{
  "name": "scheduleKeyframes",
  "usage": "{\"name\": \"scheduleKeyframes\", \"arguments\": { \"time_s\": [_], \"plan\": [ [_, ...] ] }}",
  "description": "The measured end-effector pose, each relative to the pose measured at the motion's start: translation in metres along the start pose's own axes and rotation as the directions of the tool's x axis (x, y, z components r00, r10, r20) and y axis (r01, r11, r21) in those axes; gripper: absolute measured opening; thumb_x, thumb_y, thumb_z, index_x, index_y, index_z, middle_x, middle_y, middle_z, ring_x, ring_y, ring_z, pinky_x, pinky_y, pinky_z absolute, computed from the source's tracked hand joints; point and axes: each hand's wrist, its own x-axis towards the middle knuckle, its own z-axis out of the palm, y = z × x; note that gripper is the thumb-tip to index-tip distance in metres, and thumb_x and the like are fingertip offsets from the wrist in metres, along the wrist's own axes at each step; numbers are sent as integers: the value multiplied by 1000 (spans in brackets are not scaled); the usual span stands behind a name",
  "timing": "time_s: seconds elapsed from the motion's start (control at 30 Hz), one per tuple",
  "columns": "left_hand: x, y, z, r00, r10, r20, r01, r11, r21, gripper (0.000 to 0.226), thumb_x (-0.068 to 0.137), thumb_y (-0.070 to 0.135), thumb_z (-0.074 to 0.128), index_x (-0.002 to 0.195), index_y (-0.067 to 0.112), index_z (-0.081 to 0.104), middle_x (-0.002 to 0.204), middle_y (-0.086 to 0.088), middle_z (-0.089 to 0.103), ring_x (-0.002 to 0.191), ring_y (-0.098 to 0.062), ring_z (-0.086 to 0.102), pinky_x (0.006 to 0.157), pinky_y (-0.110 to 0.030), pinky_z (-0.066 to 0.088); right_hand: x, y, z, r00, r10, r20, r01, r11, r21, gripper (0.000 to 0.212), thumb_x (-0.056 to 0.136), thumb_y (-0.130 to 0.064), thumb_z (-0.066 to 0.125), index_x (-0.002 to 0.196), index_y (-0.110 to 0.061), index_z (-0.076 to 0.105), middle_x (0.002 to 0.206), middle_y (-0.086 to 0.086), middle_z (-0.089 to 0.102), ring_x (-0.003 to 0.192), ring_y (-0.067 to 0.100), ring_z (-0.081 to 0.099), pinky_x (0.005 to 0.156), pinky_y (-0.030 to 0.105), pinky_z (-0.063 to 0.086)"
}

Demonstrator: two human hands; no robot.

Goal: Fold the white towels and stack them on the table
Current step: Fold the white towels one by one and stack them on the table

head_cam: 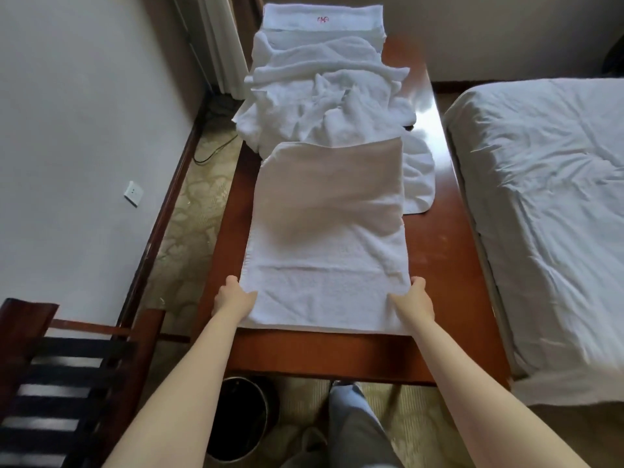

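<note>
1. A white towel (324,238) lies lengthwise on the brown surface (439,258). Its near part is flat and lightly creased, and its far edge is rounded.
2. The left hand (234,297) and right hand (417,298) each have their grip clamped on a near corner.
3. A rumpled heap of towels (324,106) lies just beyond, touching its far edge.

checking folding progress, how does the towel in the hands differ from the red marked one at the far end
The near towel lies long and spread along the table, far end curling up; the red-marked towel is a compact fold. The left hand and right hand grip the near towel's corners; no hand touches the red-marked towel. Both are white.
</note>
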Motion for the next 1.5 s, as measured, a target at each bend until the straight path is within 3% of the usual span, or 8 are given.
{"name": "scheduleKeyframes", "arguments": {
  "time_s": [0.07, 0.2, 0.53, 0.67, 0.87, 1.03, 1.37, 1.5],
  "plan": [
    [-14, -9, 6, 1000, -24, -3, 24, 999, -22, 41, 92, 20, 50, 130, 13, 34, 115, -13, 54, 100, -32, 54, 88, -46, 49, -9, 12, 5, 1000, 9, 25, -9, 1000, -6, 52, 89, -18, 58, 133, -13, 30, 87, -1, 53, 74, 21, 57, 63, 37, 50],
    [-36, -30, 11, 998, -20, -55, 18, 999, -30, 29, 91, 10, 47, 118, 10, 37, 103, -11, 52, 90, -28, 52, 81, -43, 49, -28, 30, 7, 996, 34, 78, -32, 999, -26, 55, 85, -15, 64, 129, -13, 31, 88, 1, 52, 73, 20, 58, 65, 38, 53],
    [-81, -60, 13, 992, -31, -122, 48, 989, 143, 46, 88, 12, 54, 130, 8, 37, 134, -17, 40, 121, -35, 40, 98, -48, 41, -61, 54, -2, 962, 93, 258, -27, 969, -247, 64, 78, -28, 77, 128, -8, 44, 104, 5, 55, 88, 21, 57, 74, 34, 54],
    [-91, -40, 17, 977, 126, -173, -90, 976, 201, 45, 87, 19, 55, 130, 12, 43, 137, -12, 32, 125, -32, 31, 98, -46, 36, -64, 59, -14, 975, 70, 211, -11, 963, -269, 63, 85, -35, 67, 133, -7, 39, 91, 2, 56, 75, 16, 61, 52, 27, 45],
    [-101, 19, 34, 926, 375, 27, -376, 922, 90, 39, 91, 26, 57, 127, 13, 50, 137, -10, 39, 128, -29, 32, 99, -41, 37, -44, 44, -42, 984, 2, 178, 44, 967, -253, 52, 89, -33, 63, 130, -9, 42, 90, 4, 64, 73, 16, 63, 52, 27, 46],
    [-100, 70, 56, 900, 432, 61, -432, 902, -13, 33, 91, 27, 58, 121, 13, 53, 134, -8, 43, 121, -25, 42, 93, -33, 40, -6, 12, -66, 970, -104, 219, 156, 959, -235, 39, 90, -31, 62, 120, -11, 46, 88, 5, 66, 72, 17, 62, 57, 27, 49],
    [-100, 152, 106, 980, 196, -41, -199, 974, -111, 31, 92, 25, 58, 118, 9, 56, 126, -9, 49, 106, -21, 52, 82, -27, 42, 118, -49, -120, 854, -405, 326, 499, 814, -298, 37, 90, -25, 61, 125, -15, 50, 110, 2, 62, 84, 14, 58, 60, 23, 44],
    [-123, 157, 129, 992, 34, -119, -56, 981, -188, 21, 91, 22, 58, 108, 9, 59, 113, -8, 55, 89, -18, 52, 72, -26, 42, 138, -67, -126, 736, -521, 432, 672, 642, -370, 56, 88, -10, 52, 141, -18, 35, 80, 2, 61, 64, 18, 61, 53, 36, 51]
  ]
}}
